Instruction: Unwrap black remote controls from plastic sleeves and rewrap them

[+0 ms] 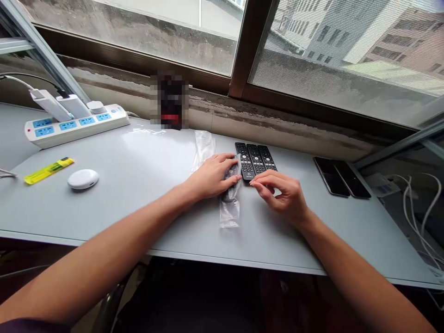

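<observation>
A dark remote control in a clear plastic bag [230, 206] lies on the table under my left hand [211, 175]. The thumb and fingers of that hand close around it, hiding much of its upper part. Just to the right, three black remote controls [256, 159] lie side by side, with pale buttons. My right hand [282, 192] hovers by their near ends, thumb and fingertips pinched together. Whatever those fingertips hold, if anything, is too small to make out. Behind my left hand lies crumpled clear plastic [204, 144].
Two dark phones [342, 178] lie at the right. On the left are a white power strip [78, 125] with plugged-in chargers, a yellow packet [49, 170] and a white rounded case [83, 179]. A blurred dark object [171, 101] stands by the window. White cables [416, 212] hang at far right.
</observation>
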Demonstrator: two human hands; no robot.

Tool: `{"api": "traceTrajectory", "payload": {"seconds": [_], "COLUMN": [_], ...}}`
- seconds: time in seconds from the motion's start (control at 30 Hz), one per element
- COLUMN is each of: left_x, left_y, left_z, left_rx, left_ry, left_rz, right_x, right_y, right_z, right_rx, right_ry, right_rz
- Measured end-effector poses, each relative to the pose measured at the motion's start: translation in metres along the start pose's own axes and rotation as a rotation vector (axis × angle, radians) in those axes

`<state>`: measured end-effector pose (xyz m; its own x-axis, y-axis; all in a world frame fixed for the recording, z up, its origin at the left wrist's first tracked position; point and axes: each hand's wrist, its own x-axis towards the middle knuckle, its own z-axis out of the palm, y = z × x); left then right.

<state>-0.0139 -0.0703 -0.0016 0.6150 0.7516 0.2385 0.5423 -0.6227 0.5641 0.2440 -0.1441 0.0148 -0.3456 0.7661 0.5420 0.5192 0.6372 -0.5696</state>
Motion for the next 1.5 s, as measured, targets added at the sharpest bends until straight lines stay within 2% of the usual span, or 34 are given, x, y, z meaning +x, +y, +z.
{"api": "traceTrajectory", "payload": {"seconds": [0.17,0.3,0.4,0.5,0.63,0.73,0.8,0.9,1.0,1.13,1.3,1.5], "left_x": [0.004,0.023,0.045,0.066,0.079,0.078,0.074,0.069,0.067,0.068,0.072,0.07], "left_y": [0.001,-0.002,-0.009,-0.019,-0.029,-0.033,-0.036,-0.038,-0.038,-0.037,-0.038,-0.038], "left_z": [-0.003,-0.015,-0.023,-0.022,-0.01,-0.004,-0.003,-0.004,-0.005,-0.008,-0.018,-0.021], "left_rx": [-0.027,0.07,0.169,0.096,-0.067,-0.077,-0.143,-0.267,-0.277,-0.168,0.208,0.461], "left_ry": [0.033,0.067,0.003,-0.077,-0.083,-0.04,0.023,0.17,0.251,0.283,0.175,0.033], "left_rz": [-0.004,-0.051,-0.092,-0.078,-0.049,-0.035,-0.039,-0.066,-0.053,-0.072,-0.067,-0.25], "right_x": [0.003,0.012,0.023,0.035,0.047,0.043,0.035,0.025,0.021,0.023,0.019,0.012], "right_y": [0.006,0.01,0.015,0.031,0.071,0.097,0.106,0.109,0.105,0.098,0.098,0.103], "right_z": [0.002,-0.001,-0.008,-0.014,-0.014,-0.009,-0.007,-0.008,-0.012,-0.016,-0.022,-0.038], "right_rx": [-0.099,-0.192,-0.259,-0.28,-0.319,-0.332,-0.358,-0.37,-0.347,-0.244,-0.259,-0.517], "right_ry": [0.11,0.122,0.016,-0.116,-0.011,0.095,0.105,0.093,0.104,0.167,0.253,0.15], "right_rz": [-0.046,-0.056,0.04,0.183,0.358,0.388,0.362,0.365,0.424,0.473,0.575,0.503]}}
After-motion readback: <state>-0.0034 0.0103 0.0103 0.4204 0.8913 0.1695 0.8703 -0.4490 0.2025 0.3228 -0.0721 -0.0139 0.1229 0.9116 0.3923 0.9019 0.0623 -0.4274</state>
